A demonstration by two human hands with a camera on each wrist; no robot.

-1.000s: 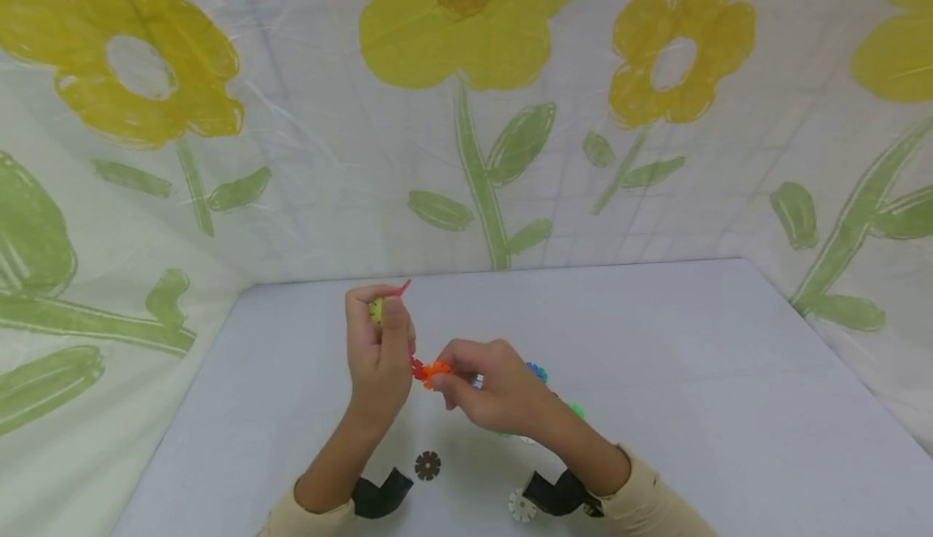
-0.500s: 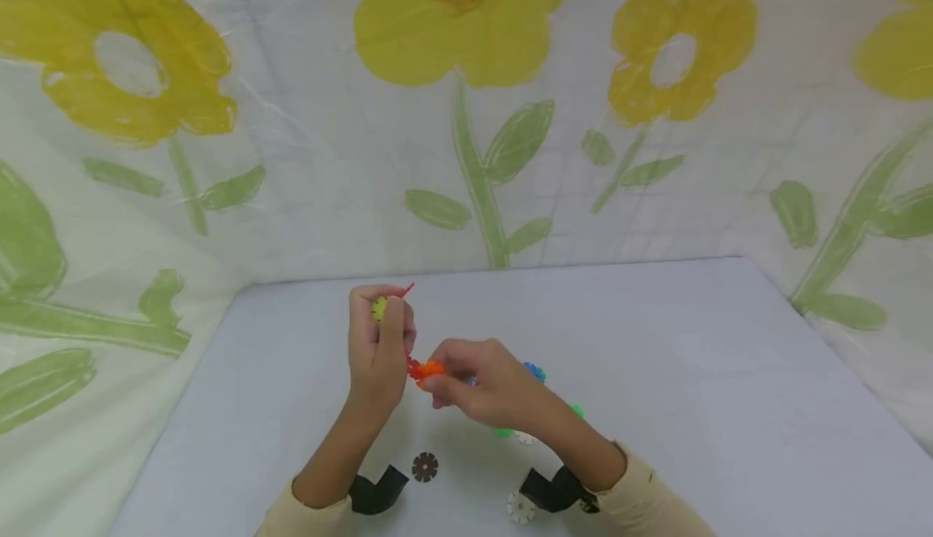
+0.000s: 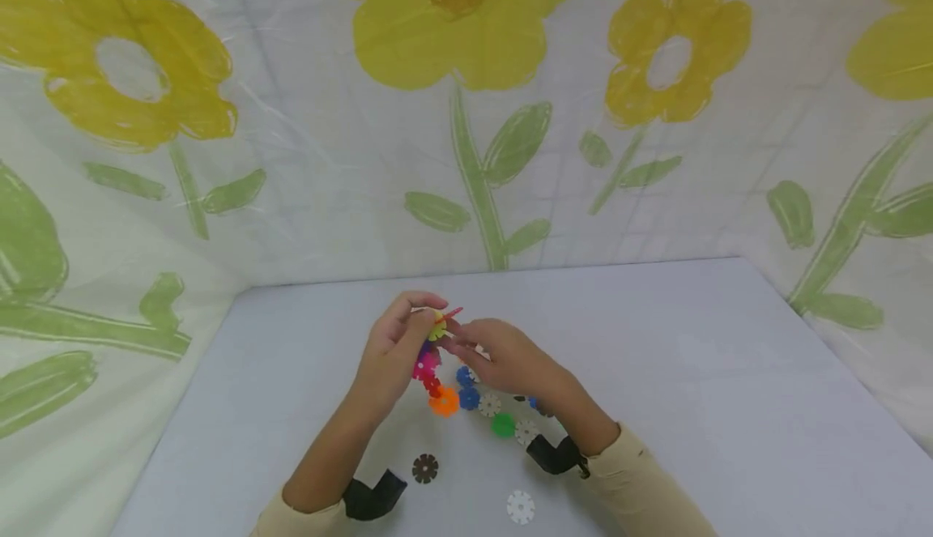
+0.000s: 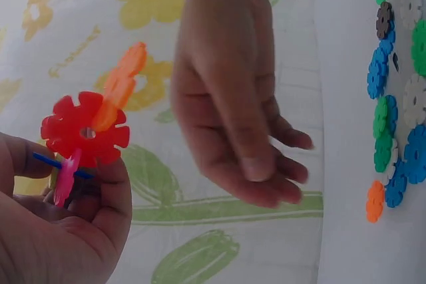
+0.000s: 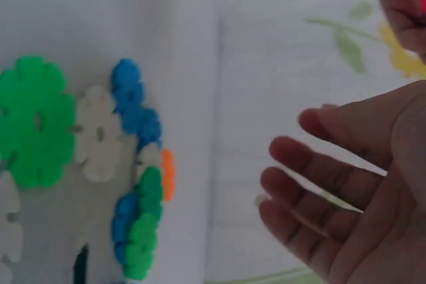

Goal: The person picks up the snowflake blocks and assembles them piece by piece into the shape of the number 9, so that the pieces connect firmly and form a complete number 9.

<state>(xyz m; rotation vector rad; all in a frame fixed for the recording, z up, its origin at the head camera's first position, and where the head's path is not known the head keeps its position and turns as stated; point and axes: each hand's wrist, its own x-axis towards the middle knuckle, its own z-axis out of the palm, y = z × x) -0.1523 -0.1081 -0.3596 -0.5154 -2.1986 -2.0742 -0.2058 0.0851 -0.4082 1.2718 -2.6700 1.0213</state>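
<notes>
My left hand (image 3: 394, 355) pinches a chain of interlocking notched plastic discs. The chain has a yellow disc (image 3: 437, 329), a pink disc (image 3: 425, 367), a red disc (image 4: 63, 131) and an orange disc (image 3: 444, 402) hanging at its lower end. Blue edges of another disc (image 4: 46, 159) show by the fingers in the left wrist view. Beside it, my right hand (image 3: 510, 355) has loosely bent fingers, with nothing between them in the right wrist view (image 5: 346, 191). Both wrist views show a gap between the hands.
Several loose discs lie under and beside the right forearm, among them a green disc (image 3: 503, 425) and a blue disc (image 3: 469, 398). Nearer the front are a brown disc (image 3: 419, 469) and a white disc (image 3: 513, 508). A flower-printed cloth (image 3: 313, 221) hangs behind the table (image 3: 692, 407).
My right hand has let go of the orange disc and moved up toward the chain's top. My left hand has shifted right and tilted, and the chain's lower end now hangs free.
</notes>
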